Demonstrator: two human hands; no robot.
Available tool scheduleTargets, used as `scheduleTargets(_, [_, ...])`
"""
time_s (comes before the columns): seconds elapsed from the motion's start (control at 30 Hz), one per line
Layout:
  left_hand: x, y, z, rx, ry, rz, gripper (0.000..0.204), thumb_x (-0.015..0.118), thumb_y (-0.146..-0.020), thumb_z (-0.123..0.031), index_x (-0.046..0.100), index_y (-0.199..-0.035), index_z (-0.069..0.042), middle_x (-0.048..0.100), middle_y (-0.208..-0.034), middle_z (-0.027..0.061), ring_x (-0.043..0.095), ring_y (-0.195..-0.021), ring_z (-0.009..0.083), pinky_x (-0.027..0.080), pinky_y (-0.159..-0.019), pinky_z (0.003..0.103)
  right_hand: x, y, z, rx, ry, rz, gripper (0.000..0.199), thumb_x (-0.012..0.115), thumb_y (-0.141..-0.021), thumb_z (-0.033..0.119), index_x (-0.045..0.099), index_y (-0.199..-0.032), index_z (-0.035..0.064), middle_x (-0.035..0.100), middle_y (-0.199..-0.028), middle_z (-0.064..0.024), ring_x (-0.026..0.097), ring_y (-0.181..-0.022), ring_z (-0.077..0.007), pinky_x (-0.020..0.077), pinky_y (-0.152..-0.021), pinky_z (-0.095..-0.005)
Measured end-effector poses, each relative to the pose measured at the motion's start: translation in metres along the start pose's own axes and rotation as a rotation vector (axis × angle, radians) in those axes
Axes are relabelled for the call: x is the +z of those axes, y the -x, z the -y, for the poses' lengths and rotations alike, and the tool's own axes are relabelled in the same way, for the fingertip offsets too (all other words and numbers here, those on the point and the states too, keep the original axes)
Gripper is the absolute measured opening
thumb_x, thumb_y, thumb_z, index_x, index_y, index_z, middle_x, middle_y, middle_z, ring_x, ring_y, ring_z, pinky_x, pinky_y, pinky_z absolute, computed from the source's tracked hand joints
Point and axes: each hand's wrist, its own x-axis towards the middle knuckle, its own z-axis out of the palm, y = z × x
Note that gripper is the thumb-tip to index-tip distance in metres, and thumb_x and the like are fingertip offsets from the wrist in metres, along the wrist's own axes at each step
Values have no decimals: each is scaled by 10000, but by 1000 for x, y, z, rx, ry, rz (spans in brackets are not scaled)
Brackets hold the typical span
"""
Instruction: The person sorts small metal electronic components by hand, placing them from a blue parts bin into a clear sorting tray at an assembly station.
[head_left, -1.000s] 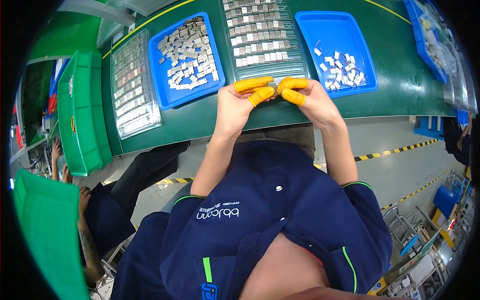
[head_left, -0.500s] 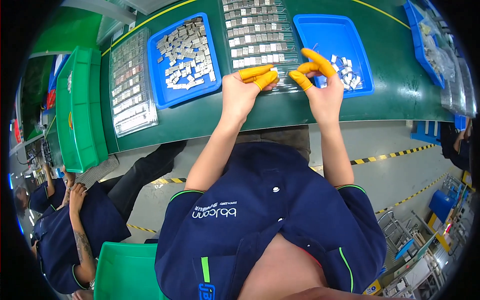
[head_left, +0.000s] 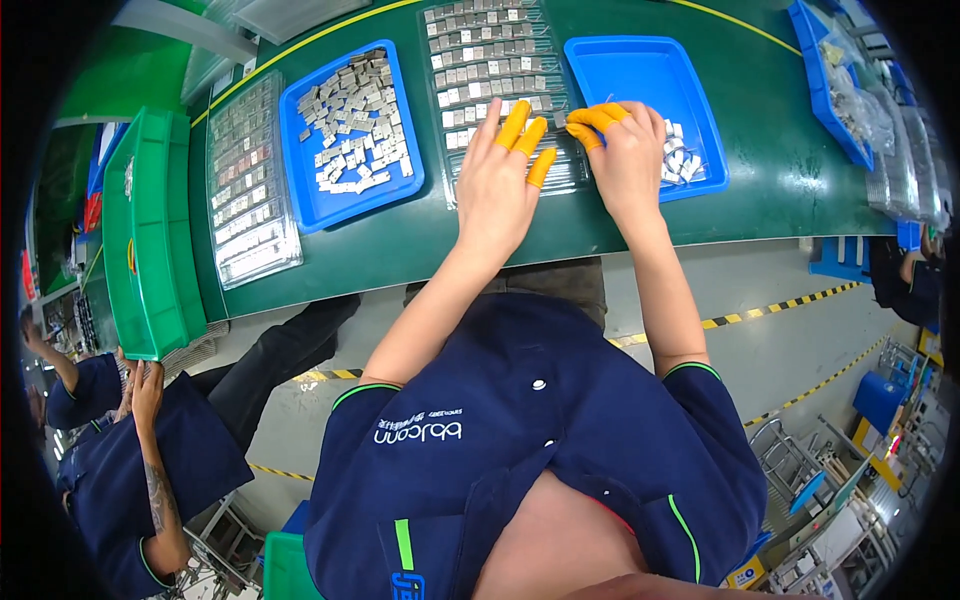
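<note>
My left hand (head_left: 494,198), with yellow covers on several fingers, lies over the near part of a clear plastic tray (head_left: 545,178). Its fingers are stretched and apart, holding nothing visible. Rows of small metal-cased connectors (head_left: 490,68) fill the tray farther up, thin leads at their right ends. My right hand (head_left: 628,165), also in yellow finger covers, is pinched at the tray's right edge; whatever sits between its fingertips is too small or hidden. Beside it, a blue tray (head_left: 640,70) holds white connectors with wires (head_left: 684,163), partly behind this hand.
Left of the clear tray, another blue tray (head_left: 292,160) holds many loose metal pieces (head_left: 350,105). Beyond it lies a second filled clear tray (head_left: 255,262), then a green crate (head_left: 150,270). A blue bin of bagged parts (head_left: 832,90) stands far right. A co-worker's hand (head_left: 147,392) is at left.
My left hand has moved away from me and opened from a pinch, its fingers now spread over the tray. The right hand has shifted slightly left and its fingers have drawn together.
</note>
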Motion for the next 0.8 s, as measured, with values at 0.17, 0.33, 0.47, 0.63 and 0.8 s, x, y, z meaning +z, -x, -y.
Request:
scheduleTargets(0.17, [18, 10, 4, 26, -83, 142, 420, 516, -855, -259, 486, -1199, -19, 467, -1270, 120, 324, -1267, 280, 228, -1056, 418, 9, -3, -2, -92, 92, 54, 186, 631, -633, 41, 683, -810, 64, 628, -855, -49, 529, -933, -204, 323, -924, -389])
scheduleTargets(0.33, [21, 16, 5, -6, -156, 227, 497, 520, -837, -316, 445, -1236, -27, 429, -1307, 118, 284, -1289, 265, 199, -1066, 427, 11, -1, -1, -208, 76, -7, 95, 608, -652, 88, 659, -732, 77, 607, -837, -42, 531, -918, -220, 336, -917, -423])
scheduleTargets(0.47, [28, 20, 6, 2, -117, 220, 546, 523, -811, -327, 429, -1248, -13, 412, -1316, 138, 276, -1293, 280, 179, -1068, 440, 7, 1, 2, -193, 74, 98, 161, 584, -662, 44, 651, -809, 54, 601, -895, -73, 519, -955, -251, 319, -960, -439])
scheduleTargets(0.63, [25, 22, 2, 38, -187, 108, 532, 531, -805, -336, 471, -1212, 2, 441, -1291, 120, 247, -1309, 265, 144, -1080, 427, 1, 3, 8, -183, 92, 107, 133, 603, -692, 13, 650, -815, 0, 602, -939, -87, 498, -1010, -269, 316, -980, -438])
scheduleTargets(0.8, [22, 20, 4, 65, -216, 72, 507, 530, -804, -340, 508, -1176, 3, 449, -1280, 127, 260, -1300, 263, 133, -1081, 423, 1, 3, 12, -220, 123, 140, 138, 611, -694, 26, 648, -817, -24, 603, -955, -102, 490, -1025, -285, 308, -987, -442])
